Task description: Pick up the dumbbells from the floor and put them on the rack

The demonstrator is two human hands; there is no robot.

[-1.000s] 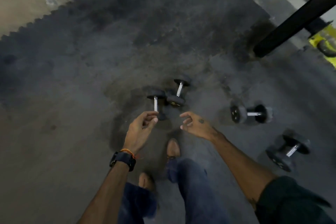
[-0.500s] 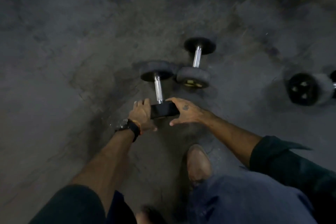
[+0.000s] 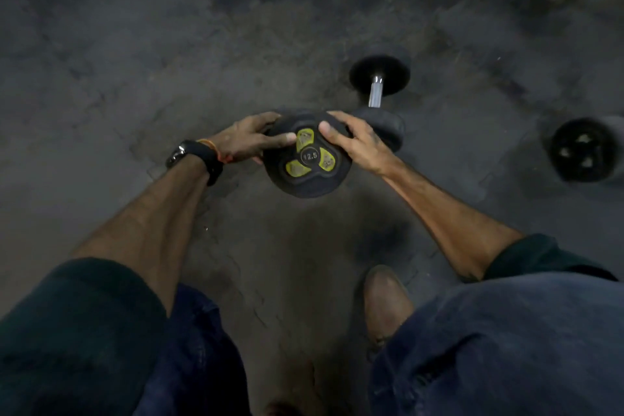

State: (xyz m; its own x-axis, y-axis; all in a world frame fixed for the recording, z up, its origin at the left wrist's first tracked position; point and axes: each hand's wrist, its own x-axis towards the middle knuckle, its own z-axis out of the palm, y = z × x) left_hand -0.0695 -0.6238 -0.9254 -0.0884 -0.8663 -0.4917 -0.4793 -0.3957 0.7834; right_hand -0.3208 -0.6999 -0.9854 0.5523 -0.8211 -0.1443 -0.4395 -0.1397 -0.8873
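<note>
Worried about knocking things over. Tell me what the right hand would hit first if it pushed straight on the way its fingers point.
The right hand points up-left across the 12.5 dumbbell it grips; beyond that only bare floor shows, though depth is unclear.

Both arms reach fwd & down, elbows bent. L hand [image 3: 244, 140] and R hand [image 3: 354, 140] clamp opposite sides of 1 dumbbell [image 3: 305, 164] head, fingers spread over its rim, thumbs on the face. Sleeves pushed up to elbows.

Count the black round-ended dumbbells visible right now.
3. One black dumbbell marked 12.5 gripped end-on by left hand and right hand; one chrome-handled dumbbell just behind; one black dumbbell end at right. Others may lie off-frame.
</note>
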